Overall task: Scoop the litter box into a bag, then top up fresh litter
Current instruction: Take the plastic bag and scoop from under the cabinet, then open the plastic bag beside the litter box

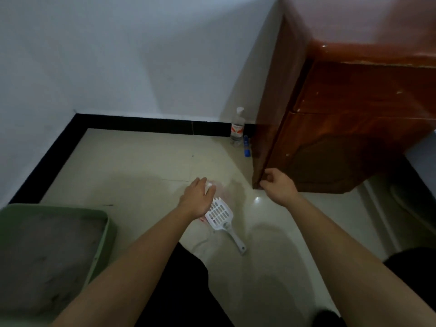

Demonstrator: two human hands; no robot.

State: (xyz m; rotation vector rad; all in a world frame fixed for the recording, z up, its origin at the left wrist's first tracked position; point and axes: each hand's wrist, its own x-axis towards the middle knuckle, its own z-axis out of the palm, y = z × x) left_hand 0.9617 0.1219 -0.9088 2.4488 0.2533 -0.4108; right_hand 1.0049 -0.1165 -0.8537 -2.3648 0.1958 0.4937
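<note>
A green litter box (103, 234) filled with grey litter sits on the floor at the lower left. A white slotted scoop (220, 217) lies on the tiles in the middle, partly on a thin clear plastic bag (220, 187) with red print. My left hand (198, 197) reaches over the bag's far end, its fingers around a small white bunch of the plastic. My right hand (278, 184) hovers to the right of the scoop, fingers curled loosely, holding nothing that I can see.
A glossy brown wooden cabinet (342, 138) stands at the right, close to my right hand. A clear pump bottle (237, 128) and a small blue bottle (246, 146) stand by the black skirting. White walls meet in the corner.
</note>
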